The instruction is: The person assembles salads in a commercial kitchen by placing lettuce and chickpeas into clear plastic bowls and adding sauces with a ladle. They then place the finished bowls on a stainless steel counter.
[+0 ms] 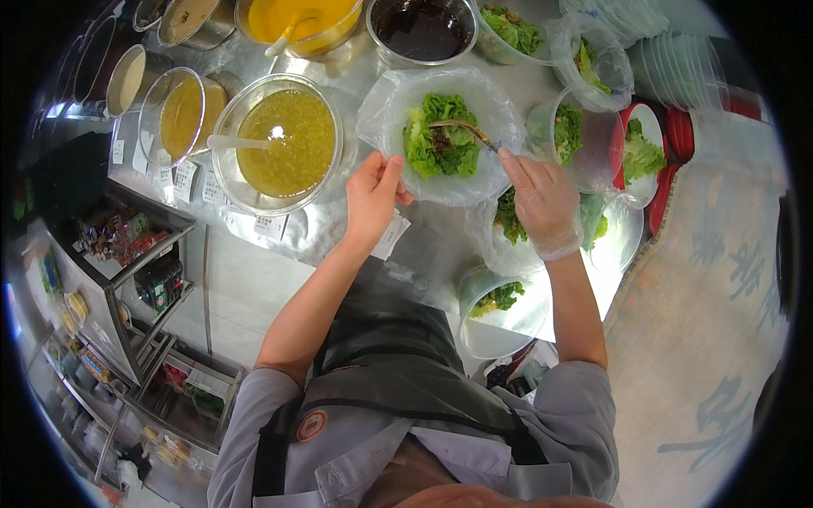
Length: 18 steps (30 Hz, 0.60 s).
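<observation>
A bowl lined with a clear plastic bag (pixel 494 178) stands in front of me, with green lettuce (pixel 442 157) and a patch of dark sauce in it. My bare left hand (pixel 377 196) is closed on the near left edge of this lined bowl, thumb on top. In a clear plastic glove, my right hand (pixel 544 203) grips the handle of a metal spoon (pixel 474 131). The spoon reaches left over the lettuce, its head close to the dark sauce; whether it touches the leaves I cannot tell.
Left stands a large clear bowl of yellow-green sauce (pixel 288 157) with a ladle. Behind are a bowl of orange sauce (pixel 326 34) and a pot of dark liquid (pixel 423 30). Several salad bowls, one a clear tub (pixel 500 326), crowd the right. Paper slips (pixel 391 235) lie along the table's front.
</observation>
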Each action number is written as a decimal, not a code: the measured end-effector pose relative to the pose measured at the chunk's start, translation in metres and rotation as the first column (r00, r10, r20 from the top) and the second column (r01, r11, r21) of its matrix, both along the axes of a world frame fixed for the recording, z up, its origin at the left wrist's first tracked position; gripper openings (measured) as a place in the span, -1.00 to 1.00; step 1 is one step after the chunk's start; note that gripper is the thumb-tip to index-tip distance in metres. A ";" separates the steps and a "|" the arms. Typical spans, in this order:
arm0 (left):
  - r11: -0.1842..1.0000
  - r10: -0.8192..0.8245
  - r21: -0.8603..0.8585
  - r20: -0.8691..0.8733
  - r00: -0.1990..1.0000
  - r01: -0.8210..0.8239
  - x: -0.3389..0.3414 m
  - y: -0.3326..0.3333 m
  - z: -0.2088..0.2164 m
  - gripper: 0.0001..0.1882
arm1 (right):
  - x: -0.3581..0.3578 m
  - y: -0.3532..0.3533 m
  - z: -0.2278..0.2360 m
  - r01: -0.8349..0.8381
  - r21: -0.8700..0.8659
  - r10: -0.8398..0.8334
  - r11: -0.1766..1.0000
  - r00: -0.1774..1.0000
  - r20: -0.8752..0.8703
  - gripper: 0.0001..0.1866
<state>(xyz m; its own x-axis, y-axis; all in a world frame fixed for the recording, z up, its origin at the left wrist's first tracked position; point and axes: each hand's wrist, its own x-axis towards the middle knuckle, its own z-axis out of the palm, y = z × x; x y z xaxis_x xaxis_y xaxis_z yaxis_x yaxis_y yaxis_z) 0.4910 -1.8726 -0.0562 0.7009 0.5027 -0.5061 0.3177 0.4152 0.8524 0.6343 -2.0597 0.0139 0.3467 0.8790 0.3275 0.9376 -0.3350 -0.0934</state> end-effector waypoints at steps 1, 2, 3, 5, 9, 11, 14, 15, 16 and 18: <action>1.000 0.003 -0.003 -0.004 1.000 -0.003 0.000 0.000 0.000 -0.71 | 0.000 0.000 0.000 -0.003 0.025 0.003 1.000 1.000 0.012 -0.54; 1.000 0.005 -0.006 -0.006 1.000 -0.005 0.000 0.000 0.000 -0.71 | -0.001 0.000 0.001 0.005 0.031 -0.005 1.000 1.000 0.014 -0.54; 1.000 -0.003 -0.006 -0.016 1.000 0.003 0.000 0.000 0.000 -0.71 | -0.001 0.000 0.002 0.015 0.050 -0.015 0.999 1.000 0.015 -0.53; 1.000 -0.011 0.004 -0.020 1.000 0.011 0.000 0.000 0.000 -0.71 | -0.002 0.000 0.003 0.058 0.032 -0.058 0.998 0.998 -0.009 -0.52; 1.000 -0.020 0.002 -0.018 1.000 0.020 0.000 0.001 0.001 -0.70 | -0.002 0.001 0.004 0.167 0.112 -0.154 0.980 0.982 -0.113 -0.68; 1.000 -0.027 0.004 -0.021 0.999 0.028 0.000 0.002 0.002 -0.70 | 0.001 0.003 0.004 0.286 0.101 -0.255 0.953 0.936 -0.243 -0.74; 0.999 -0.038 0.004 -0.032 0.999 0.038 -0.001 0.004 0.004 -0.70 | 0.014 0.009 0.008 0.675 -0.152 -0.345 0.722 0.160 -0.925 -0.80; 0.999 -0.048 -0.012 -0.030 0.998 0.048 -0.003 0.005 0.006 -0.71 | 0.022 0.013 0.012 0.662 -0.126 -0.295 0.739 0.150 -0.944 -0.80; 0.998 -0.060 -0.031 -0.031 0.998 0.059 -0.007 0.006 0.008 -0.71 | 0.032 0.018 0.017 0.651 -0.104 -0.251 0.752 0.137 -0.958 -0.79; 0.996 -0.068 -0.067 -0.020 0.997 0.067 -0.015 0.008 0.012 -0.73 | 0.051 0.037 0.022 0.643 -0.018 -0.192 0.766 0.203 -0.960 -0.79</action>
<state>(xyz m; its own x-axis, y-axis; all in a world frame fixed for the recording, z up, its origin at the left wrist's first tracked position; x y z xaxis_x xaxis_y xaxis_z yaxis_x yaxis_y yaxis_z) 0.4762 -1.8650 -0.0438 0.7205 0.4195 -0.5522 0.3653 0.4473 0.8164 0.6857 -2.0227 0.0357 0.8770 0.4058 -0.2573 -0.0944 -0.3796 -0.9203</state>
